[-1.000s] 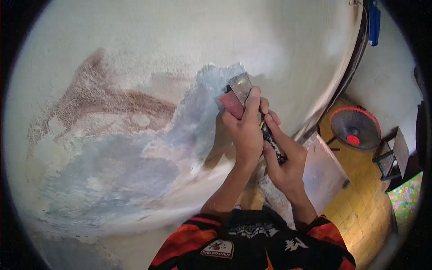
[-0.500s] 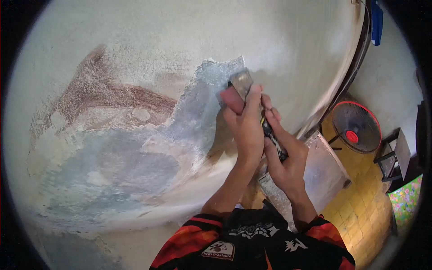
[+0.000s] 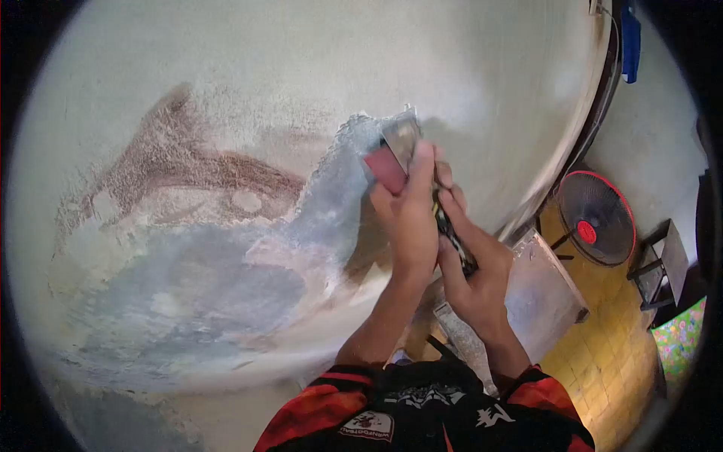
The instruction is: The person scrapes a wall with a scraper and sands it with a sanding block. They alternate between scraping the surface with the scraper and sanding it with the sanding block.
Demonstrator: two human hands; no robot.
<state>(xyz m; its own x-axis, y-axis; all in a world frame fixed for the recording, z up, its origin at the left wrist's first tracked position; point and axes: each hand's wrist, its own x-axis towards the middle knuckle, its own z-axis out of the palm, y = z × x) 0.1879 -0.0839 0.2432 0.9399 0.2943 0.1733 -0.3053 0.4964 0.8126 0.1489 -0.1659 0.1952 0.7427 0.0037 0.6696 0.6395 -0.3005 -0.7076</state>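
A scraper with a flat metal blade (image 3: 403, 139) is pressed against the wall at the upper edge of a bare, blue-grey patch (image 3: 339, 173). My left hand (image 3: 410, 215) wraps around the scraper close behind its blade. Between that hand and the wall a flat dull-red piece (image 3: 388, 169) sticks out beside the blade. Lower down, my right hand (image 3: 482, 252) grips the dark handle (image 3: 461, 252), which has yellow marks. Left of the hands, a brownish-red smear (image 3: 226, 169) crosses the pale wall (image 3: 286, 53).
To the right, a worn board-like surface (image 3: 542, 286) stands below the wall's edge. Beyond it are a red-rimmed fan (image 3: 595, 218) and a small dark-framed stool (image 3: 666, 264) on a yellow tiled floor (image 3: 602, 354). A flowered cloth (image 3: 681, 331) lies at the far right.
The blade has slid a little up the wall, to the top edge of the bare patch. Both hands keep their hold; the view has shifted slightly.
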